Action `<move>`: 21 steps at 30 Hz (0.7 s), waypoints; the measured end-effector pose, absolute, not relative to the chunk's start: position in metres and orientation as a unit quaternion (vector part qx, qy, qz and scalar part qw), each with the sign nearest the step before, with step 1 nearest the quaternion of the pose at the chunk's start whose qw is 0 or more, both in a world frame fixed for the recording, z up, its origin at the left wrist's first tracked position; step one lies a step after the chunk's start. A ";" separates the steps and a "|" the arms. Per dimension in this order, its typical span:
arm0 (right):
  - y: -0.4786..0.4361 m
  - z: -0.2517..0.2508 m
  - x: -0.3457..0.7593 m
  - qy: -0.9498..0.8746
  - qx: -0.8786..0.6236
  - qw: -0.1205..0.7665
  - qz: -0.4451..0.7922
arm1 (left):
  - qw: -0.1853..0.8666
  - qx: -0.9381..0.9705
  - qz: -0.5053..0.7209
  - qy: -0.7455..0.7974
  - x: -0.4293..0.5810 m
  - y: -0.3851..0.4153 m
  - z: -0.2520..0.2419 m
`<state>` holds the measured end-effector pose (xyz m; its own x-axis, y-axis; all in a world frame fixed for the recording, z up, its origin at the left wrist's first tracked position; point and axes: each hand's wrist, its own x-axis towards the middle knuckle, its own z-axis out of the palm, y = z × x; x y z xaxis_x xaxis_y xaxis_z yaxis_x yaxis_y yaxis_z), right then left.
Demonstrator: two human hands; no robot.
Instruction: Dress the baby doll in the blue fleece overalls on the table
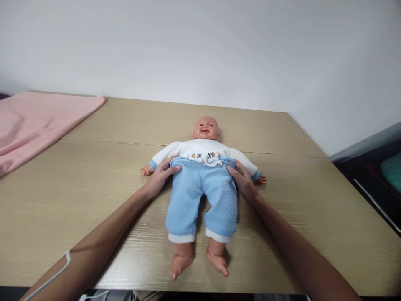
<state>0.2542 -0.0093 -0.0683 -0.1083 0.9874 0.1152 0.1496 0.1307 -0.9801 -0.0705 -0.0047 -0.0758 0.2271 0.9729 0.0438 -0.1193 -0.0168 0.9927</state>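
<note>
Gripping the blue trousers (188, 192) by both sides of the waistband (180, 160): left hand (162, 177) at the left edge, right hand (246, 179) at the right. Each pinches the cloth, thumb on top, other fingers partly hidden. Doll (205, 132) lies on its back mid-table (94, 200), head far, feet (181, 259) toward the near edge, arms out left and right.

Dressed state: both legs are through, white cuffs (181, 238) around the lower legs, bare feet out at the near end. White shirt (200, 146) is on, sleeves reaching the blue wrist bands. Waistband lies across the belly, just below the chest. Elephant face (206, 158) shows where shirt and waistband meet; cannot tell which garment carries it.

Left over, by judgement: only the waist looks unsettled, neither side released. One look cannot tell whether it is going up or coming down; its back is hidden.

Far left, well apart from the doll: pink cloth (40, 121) on the table.
</note>
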 end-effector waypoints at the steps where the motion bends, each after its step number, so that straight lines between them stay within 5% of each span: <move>1: -0.012 -0.066 0.254 -0.615 -0.491 0.468 0.402 | 0.584 0.524 0.481 0.391 -0.070 -0.004 -0.075; 7: -0.006 -0.035 0.241 -0.743 -0.462 0.439 0.206 | 0.527 0.632 0.413 0.391 -0.063 0.006 -0.036; 14: 0.036 -0.032 0.224 -0.689 -0.445 0.455 0.347 | 0.486 0.606 0.492 0.392 -0.048 0.025 -0.025; 21: 0.015 -0.058 0.252 -0.609 -0.545 0.440 0.373 | 0.476 0.624 0.406 0.468 -0.071 0.016 -0.058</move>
